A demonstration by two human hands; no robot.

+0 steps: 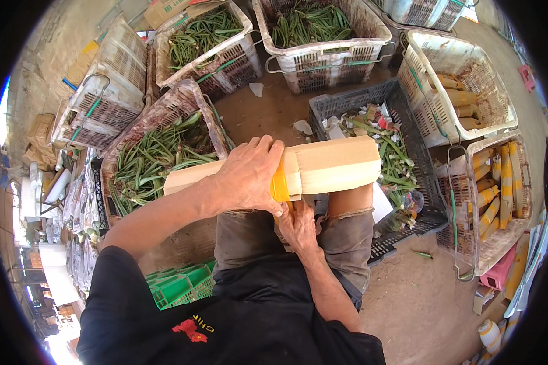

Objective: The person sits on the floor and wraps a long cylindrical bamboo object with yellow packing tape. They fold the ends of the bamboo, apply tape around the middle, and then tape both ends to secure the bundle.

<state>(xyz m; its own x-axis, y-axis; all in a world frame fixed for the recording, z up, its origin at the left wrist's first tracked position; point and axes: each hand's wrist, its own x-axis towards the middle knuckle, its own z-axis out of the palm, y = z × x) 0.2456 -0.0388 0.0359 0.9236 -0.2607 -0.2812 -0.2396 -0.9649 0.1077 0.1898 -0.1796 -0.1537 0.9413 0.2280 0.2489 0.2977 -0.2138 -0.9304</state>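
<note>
A long cardboard-wrapped bundle (338, 164) lies crosswise above my knees. Around its middle runs a band of yellow tape (280, 184). My left hand (249, 173) is closed over the top of the bundle just left of the band, its thumb reaching down beside the tape. Below the bundle my right hand (301, 228) is closed on the yellow tape where it comes down from the band. The bundle hides part of the right fingers, and no tape roll can be made out.
Ahead stand white crates of green stalks (313, 27). At my left is a stained crate (189, 97) of long leaves; at my right, a black crate (383, 91) of scraps. Farther right, a crate (487, 243) holds taped bundles. A green crate (182, 286) sits by my left hip.
</note>
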